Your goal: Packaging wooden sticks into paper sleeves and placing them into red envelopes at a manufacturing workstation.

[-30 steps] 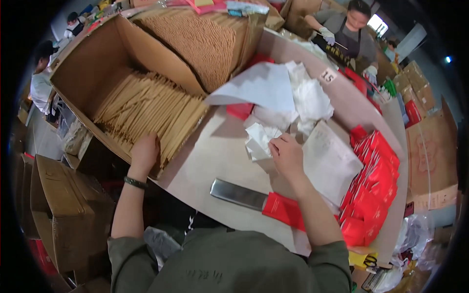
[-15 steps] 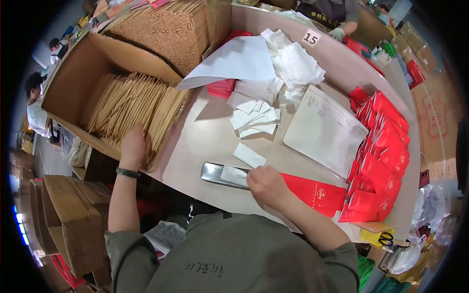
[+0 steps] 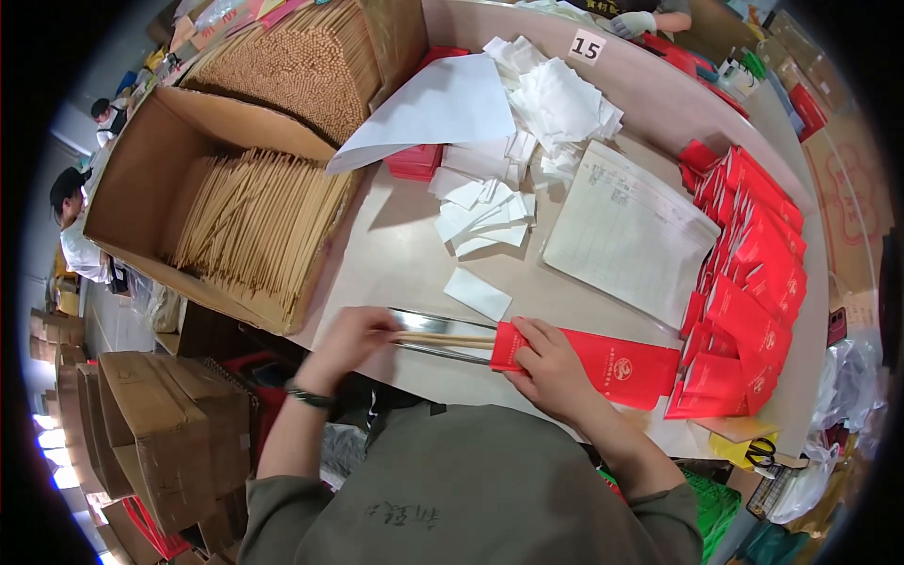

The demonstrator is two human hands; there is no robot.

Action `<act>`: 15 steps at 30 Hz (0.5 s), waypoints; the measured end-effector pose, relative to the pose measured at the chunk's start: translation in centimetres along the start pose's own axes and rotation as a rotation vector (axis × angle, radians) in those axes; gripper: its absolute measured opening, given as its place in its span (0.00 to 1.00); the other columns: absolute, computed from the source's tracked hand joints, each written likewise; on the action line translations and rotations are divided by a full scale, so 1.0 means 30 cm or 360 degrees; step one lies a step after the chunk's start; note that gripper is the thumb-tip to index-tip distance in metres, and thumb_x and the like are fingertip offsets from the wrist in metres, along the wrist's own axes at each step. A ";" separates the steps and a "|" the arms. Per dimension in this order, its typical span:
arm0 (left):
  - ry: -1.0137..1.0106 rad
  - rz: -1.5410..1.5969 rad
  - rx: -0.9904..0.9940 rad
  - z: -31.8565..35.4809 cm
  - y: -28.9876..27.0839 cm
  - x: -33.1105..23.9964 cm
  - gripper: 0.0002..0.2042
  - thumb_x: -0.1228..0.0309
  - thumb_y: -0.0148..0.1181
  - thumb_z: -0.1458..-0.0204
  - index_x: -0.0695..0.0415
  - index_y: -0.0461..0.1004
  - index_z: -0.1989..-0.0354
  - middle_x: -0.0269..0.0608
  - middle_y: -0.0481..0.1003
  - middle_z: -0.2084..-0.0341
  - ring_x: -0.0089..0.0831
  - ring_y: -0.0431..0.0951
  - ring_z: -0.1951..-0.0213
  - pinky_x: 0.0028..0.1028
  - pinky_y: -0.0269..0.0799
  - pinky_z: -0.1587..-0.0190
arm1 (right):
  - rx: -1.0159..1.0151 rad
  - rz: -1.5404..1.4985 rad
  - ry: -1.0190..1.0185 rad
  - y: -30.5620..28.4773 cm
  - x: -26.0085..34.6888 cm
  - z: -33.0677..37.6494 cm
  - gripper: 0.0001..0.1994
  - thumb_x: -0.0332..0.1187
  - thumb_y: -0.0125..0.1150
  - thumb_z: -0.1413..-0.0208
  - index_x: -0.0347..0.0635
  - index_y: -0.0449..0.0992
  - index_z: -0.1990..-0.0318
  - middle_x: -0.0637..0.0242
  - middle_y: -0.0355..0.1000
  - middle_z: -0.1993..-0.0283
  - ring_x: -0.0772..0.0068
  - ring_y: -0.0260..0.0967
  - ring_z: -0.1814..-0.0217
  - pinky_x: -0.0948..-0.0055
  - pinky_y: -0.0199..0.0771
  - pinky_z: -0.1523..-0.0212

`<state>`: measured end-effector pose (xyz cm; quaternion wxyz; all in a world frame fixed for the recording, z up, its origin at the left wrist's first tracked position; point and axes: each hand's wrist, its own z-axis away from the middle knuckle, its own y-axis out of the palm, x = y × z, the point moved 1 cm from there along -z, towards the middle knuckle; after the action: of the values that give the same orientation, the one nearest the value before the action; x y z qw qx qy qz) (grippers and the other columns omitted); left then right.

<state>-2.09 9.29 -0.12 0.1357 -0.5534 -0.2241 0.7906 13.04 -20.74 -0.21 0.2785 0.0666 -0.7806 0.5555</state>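
Observation:
My left hand is closed on the rear ends of a pair of wooden chopsticks, which lie along a shiny metal trough. Their far ends reach into the mouth of a red paper sleeve, where they pass out of sight. My right hand grips that sleeve near its mouth, with the trough's right end against it. Just beyond the trough lies a loose white paper packet.
A cardboard box of chopsticks stands left, a fuller stack behind it. White packets and a white sheet lie mid-table. An open notebook and piled red sleeves are right. A co-worker's gloved hand shows beyond.
My left hand has come from the chopstick box to the trough, bringing chopsticks. The white packet in the trough is no longer visible. My right hand has shifted slightly right, onto the sleeve's mouth.

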 end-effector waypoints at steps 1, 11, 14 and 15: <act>0.0175 -0.0234 -0.0007 -0.038 0.075 -0.052 0.07 0.81 0.65 0.52 0.63 0.78 0.64 0.41 0.77 0.70 0.31 0.79 0.65 0.29 0.75 0.61 | -0.0007 -0.0017 -0.0043 0.015 0.011 -0.011 0.15 0.35 0.70 0.53 0.36 0.72 0.64 0.47 0.65 0.39 0.43 0.62 0.37 0.53 0.66 0.39; 0.0164 -0.0018 -0.0381 -0.100 0.313 -0.199 0.11 0.76 0.62 0.47 0.63 0.77 0.56 0.47 0.79 0.64 0.36 0.82 0.64 0.31 0.77 0.58 | -0.0094 0.0102 0.0034 0.062 0.040 -0.039 0.20 0.37 0.72 0.56 0.35 0.73 0.59 0.49 0.66 0.40 0.46 0.62 0.38 0.53 0.66 0.40; 0.0273 0.0218 -0.0071 -0.064 0.353 -0.242 0.21 0.72 0.66 0.48 0.63 0.72 0.46 0.50 0.77 0.59 0.42 0.80 0.58 0.35 0.76 0.55 | -0.0103 0.0149 0.0044 0.037 0.039 -0.044 0.19 0.32 0.70 0.58 0.37 0.72 0.59 0.49 0.67 0.43 0.46 0.62 0.38 0.54 0.66 0.41; 0.0420 -0.0030 -0.0200 -0.033 0.313 -0.247 0.26 0.70 0.68 0.51 0.62 0.69 0.43 0.50 0.76 0.57 0.43 0.78 0.56 0.36 0.74 0.53 | -0.0110 0.0160 0.0061 0.018 0.045 -0.043 0.19 0.32 0.70 0.58 0.37 0.72 0.59 0.49 0.67 0.43 0.46 0.62 0.38 0.54 0.66 0.41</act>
<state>1.75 -2.05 0.90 0.1365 -0.6580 -0.2586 0.6940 12.14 -19.07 0.32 0.2672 0.0070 -0.7962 0.5428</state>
